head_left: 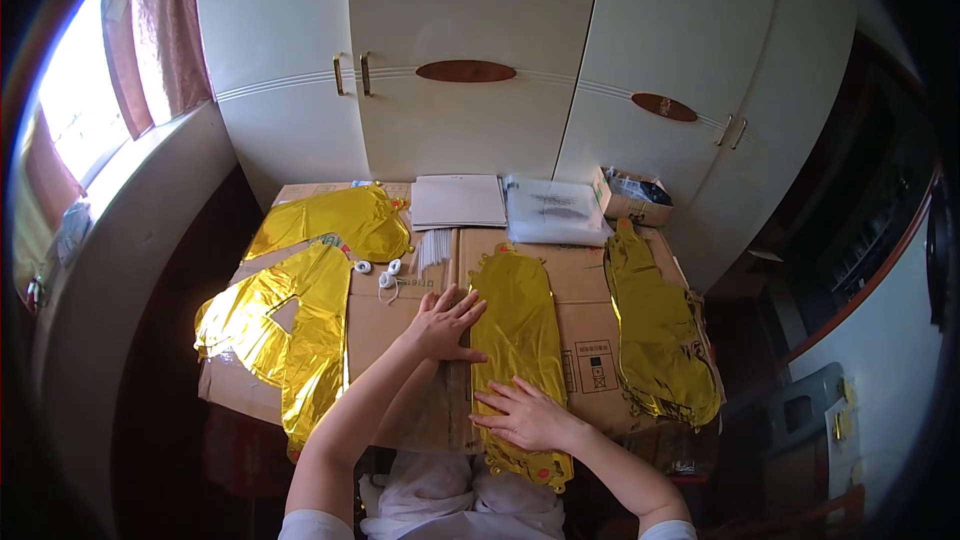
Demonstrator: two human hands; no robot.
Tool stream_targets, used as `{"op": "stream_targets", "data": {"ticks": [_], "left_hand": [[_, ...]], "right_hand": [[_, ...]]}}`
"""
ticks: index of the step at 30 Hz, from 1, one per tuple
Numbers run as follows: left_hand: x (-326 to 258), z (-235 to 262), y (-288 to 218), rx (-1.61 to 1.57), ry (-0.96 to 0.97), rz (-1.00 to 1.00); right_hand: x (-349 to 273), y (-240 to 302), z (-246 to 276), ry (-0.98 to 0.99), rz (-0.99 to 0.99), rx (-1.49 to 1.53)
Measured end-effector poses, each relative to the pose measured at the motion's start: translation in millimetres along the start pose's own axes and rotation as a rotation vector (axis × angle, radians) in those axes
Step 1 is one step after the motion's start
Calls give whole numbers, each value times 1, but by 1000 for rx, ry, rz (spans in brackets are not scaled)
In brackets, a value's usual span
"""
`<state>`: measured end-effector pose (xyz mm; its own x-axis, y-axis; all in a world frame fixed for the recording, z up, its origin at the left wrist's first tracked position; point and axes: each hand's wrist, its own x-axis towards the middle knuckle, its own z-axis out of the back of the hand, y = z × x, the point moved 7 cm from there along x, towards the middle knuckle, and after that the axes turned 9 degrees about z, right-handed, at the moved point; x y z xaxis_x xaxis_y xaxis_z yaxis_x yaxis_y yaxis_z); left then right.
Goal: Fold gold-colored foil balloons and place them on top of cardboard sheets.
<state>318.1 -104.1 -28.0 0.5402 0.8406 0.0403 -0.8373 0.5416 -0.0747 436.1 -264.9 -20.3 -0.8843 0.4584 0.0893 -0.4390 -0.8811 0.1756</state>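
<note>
Below, near to far, from the head camera:

Right hand: the right hand (pixel 528 415) lies palm-down with fingers spread, flat on the lower part of the gold foil balloon (pixel 515 340); it grips nothing, only presses.

Left hand: the left hand (pixel 446 323) lies flat at about 10 o'clock from the right hand, fingers fanned and pointing toward 2 o'clock, fingertips touching the balloon's left edge at mid-length; nothing is held.

Balloon: uninflated, flat on the cardboard (pixel 585 285), in the middle of the work surface; its long axis runs from 6 o'clock to 12 o'clock, near end overhanging the front edge toward the person's lap.

Key relation: the balloon lies to 3 o'clock of the left fingers and directly under the right palm, so the right hand is the nearer one and the left only meets the rim.

Neighbours: a second gold foil shape (pixel 660 335) lies at 3 o'clock, apart from the hands; crumpled gold foil pieces (pixel 290 330) lie at 9 o'clock; small white clips (pixel 385 275) sit near, at 11 o'clock of the left hand.

Far edge: a grey folder (pixel 458 202) and a clear plastic packet (pixel 555 210) lie at 12 o'clock, a small open box (pixel 632 198) at 1 o'clock, white wardrobe doors (pixel 470 50) behind.
</note>
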Motion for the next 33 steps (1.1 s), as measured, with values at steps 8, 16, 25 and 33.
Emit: {"op": "stream_targets", "data": {"ticks": [8, 16, 25, 33], "left_hand": [[1, -2, 2, -7, 2, -3], [8, -2, 8, -23, 48, 47], [20, 0, 14, 20, 48, 120], [20, 13, 11, 109, -174, 169]], "right_hand": [[0, 3, -2, 15, -2, -37], [-2, 3, -5, 19, -11, -61], [-3, 4, -6, 40, -17, -76], [-1, 4, -7, 65, -22, -101]]}}
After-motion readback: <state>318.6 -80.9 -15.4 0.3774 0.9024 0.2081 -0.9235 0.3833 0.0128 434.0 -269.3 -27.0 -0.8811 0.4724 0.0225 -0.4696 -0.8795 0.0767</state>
